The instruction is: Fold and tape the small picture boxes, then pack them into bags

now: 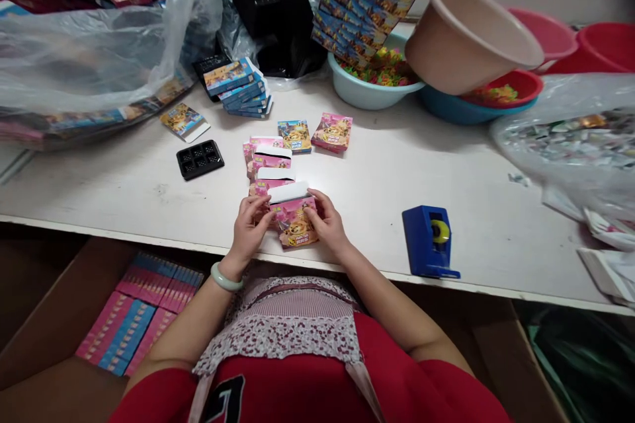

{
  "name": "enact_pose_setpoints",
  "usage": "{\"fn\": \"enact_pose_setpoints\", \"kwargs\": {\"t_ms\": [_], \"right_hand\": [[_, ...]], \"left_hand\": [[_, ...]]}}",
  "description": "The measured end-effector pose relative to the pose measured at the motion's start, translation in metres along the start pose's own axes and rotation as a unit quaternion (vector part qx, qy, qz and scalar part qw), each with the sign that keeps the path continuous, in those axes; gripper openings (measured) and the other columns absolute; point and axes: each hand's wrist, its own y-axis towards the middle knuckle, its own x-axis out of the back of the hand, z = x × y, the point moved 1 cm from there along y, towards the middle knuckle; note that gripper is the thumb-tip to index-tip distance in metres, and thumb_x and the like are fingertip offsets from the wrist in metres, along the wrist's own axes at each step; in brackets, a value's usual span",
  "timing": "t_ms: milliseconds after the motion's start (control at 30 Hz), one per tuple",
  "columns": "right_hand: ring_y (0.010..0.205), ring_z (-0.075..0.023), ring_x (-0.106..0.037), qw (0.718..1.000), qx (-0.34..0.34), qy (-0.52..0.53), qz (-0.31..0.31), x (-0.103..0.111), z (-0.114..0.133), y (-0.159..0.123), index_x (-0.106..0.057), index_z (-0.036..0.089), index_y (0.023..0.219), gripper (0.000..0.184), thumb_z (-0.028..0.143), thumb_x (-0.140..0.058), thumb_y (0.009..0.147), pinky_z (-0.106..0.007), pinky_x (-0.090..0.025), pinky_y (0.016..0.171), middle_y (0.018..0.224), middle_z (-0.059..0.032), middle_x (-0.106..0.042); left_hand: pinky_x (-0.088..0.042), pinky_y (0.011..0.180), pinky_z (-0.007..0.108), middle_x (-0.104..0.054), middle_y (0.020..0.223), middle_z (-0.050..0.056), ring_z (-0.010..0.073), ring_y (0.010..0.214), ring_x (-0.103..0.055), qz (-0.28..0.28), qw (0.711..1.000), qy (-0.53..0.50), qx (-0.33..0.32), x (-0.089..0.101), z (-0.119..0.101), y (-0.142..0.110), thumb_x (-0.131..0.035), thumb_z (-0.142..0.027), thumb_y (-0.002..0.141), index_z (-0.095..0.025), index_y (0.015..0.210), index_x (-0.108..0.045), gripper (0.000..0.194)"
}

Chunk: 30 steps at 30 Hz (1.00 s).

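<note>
Both my hands hold a small pink carton (295, 221) printed with a cartoon dog, at the near edge of the white table (377, 185). Its white top flap stands open. My left hand (249, 228) grips the carton's left side with bent fingers; a pale green bangle sits on that wrist. My right hand (325, 223) clasps the right side. Just behind the carton lies a short row of pink cartons (269, 165) with open white flaps. Two closed cartons, one blue (294, 135) and one pink (332, 132), lie farther back.
A blue tape dispenser (429, 241) stands right of my hands. A black plastic tray (200, 159) and a flat card (184, 121) lie left. Behind are stacked blue cartons (241, 87), basins of coloured pieces (380, 76), plastic bags. A cardboard box of packed cartons (136, 310) sits below left.
</note>
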Motion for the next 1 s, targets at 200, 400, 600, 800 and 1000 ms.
{"fn": "enact_pose_setpoints", "kwargs": {"t_ms": [200,400,600,800,1000], "right_hand": [[0.101,-0.023,-0.067,0.985,0.127,-0.112,-0.006,0.044,0.019,-0.026,-0.07,0.026,0.106,0.023,0.04,-0.053,0.098,-0.041,-0.056,0.092,0.104,-0.0081,-0.071],[0.094,-0.0195,-0.066,0.997,0.045,-0.062,-0.002,0.055,0.031,-0.024,-0.064,0.025,0.105,0.024,0.045,-0.061,0.093,-0.029,-0.058,0.065,0.105,-0.0075,-0.066],[0.094,-0.0187,-0.065,0.987,0.118,-0.077,0.072,0.058,0.046,-0.031,-0.067,0.024,0.088,0.016,0.039,-0.069,0.088,-0.031,-0.058,0.071,0.101,-0.0063,-0.069],[0.083,-0.0163,-0.063,0.998,0.013,-0.056,0.028,0.048,0.056,-0.03,-0.066,0.023,0.09,0.012,0.033,-0.069,0.084,-0.029,-0.053,0.065,0.094,-0.0039,-0.069],[0.086,-0.0181,-0.065,0.999,0.014,-0.046,0.017,0.045,0.055,-0.035,-0.069,0.023,0.085,0.009,0.032,-0.069,0.085,-0.032,-0.055,0.068,0.093,-0.0044,-0.071]], "left_hand": [[-0.058,0.093,0.04,-0.07,0.102,0.008,0.0208,0.102,-0.067,0.058,0.997,-0.016,-0.046,-0.015,-0.027,-0.017,-0.058,-0.034,0.1,-0.021,0.105,-0.073,0.02],[-0.062,0.081,0.035,-0.073,0.097,0.006,0.0181,0.091,-0.07,0.055,0.995,-0.078,-0.013,-0.024,-0.031,-0.002,-0.063,-0.036,0.097,-0.023,0.116,-0.069,0.024],[-0.06,0.09,0.041,-0.075,0.103,0.008,0.0205,0.098,-0.071,0.139,0.979,-0.062,-0.132,-0.011,-0.039,0.005,-0.069,-0.03,0.094,-0.021,0.1,-0.072,0.011],[-0.056,0.076,0.032,-0.069,0.09,0.006,0.0167,0.085,-0.066,0.123,0.988,-0.081,-0.044,-0.02,-0.047,0.009,-0.068,-0.025,0.092,-0.018,0.093,-0.068,0.007],[-0.058,0.081,0.037,-0.07,0.089,0.006,0.0182,0.087,-0.067,0.155,0.982,-0.098,-0.042,-0.017,-0.044,0.014,-0.064,-0.025,0.093,-0.019,0.086,-0.066,0.009]]}}
